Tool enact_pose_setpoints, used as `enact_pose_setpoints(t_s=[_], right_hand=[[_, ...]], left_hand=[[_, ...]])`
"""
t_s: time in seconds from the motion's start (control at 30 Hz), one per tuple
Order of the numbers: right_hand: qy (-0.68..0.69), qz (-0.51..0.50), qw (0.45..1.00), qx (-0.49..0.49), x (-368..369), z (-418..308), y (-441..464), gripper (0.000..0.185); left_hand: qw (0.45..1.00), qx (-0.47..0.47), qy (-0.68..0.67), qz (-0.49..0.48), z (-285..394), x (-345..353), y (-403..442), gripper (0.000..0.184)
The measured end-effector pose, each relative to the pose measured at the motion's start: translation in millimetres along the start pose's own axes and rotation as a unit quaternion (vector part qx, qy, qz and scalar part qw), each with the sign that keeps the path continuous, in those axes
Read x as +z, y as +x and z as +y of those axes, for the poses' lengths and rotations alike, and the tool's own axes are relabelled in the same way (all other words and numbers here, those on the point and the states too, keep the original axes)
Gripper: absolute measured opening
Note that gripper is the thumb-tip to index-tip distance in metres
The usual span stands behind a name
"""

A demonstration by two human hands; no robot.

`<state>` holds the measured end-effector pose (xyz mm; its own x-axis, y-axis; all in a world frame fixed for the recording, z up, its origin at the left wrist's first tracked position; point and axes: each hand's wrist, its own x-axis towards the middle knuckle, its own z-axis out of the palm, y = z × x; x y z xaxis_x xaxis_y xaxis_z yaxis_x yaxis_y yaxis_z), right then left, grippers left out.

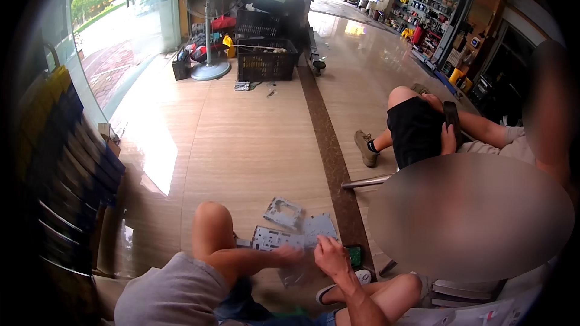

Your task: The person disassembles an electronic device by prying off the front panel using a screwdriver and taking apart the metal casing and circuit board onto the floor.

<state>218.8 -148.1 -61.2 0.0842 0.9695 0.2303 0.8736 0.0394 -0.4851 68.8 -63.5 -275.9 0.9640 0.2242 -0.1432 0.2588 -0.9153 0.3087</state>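
My left hand (290,256) is smeared by motion at the near edge of a grey perforated metal plate (266,239); its fingers do not show clearly. To its right, my right hand (331,258) is closed in a pinch, and what it holds, if anything, is too small to make out. Behind the hands lies a grey metal frame (284,213) with a large opening. Another grey plate (320,226) sits just beyond my right fingertips. A green circuit board (354,256) shows beside my right hand. Something like clear plastic (294,276) appears blurred below my left hand.
A person in black shorts (415,133) sits to the right, near a metal chair leg (365,182). Black crates (267,60) and a standing fan (209,30) stand at the back on the tiled floor (254,133). A rack (72,163) lines the left side.
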Motion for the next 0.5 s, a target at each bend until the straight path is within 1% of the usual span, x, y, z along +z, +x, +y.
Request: enact_pose_setpoints(t_s=[0.03, 0.33, 0.5], right_hand=[[-0.003, -0.001, 1.000, 0.001, 0, 0, 0, 0.021], [-0.010, -0.005, 1.000, 0.001, -2, -1, 0, 0.021], [-0.001, 0.001, 1.000, -0.006, 3, 2, -1, 0.021]], left_hand=[[1.000, -0.009, 0.000, -0.025, 2, -5, 0, 0.029], [0.998, 0.008, 0.067, -0.015, 3, -7, -1, 0.032], [0.998, -0.001, 0.063, -0.022, -2, 6, 4, 0.029]])
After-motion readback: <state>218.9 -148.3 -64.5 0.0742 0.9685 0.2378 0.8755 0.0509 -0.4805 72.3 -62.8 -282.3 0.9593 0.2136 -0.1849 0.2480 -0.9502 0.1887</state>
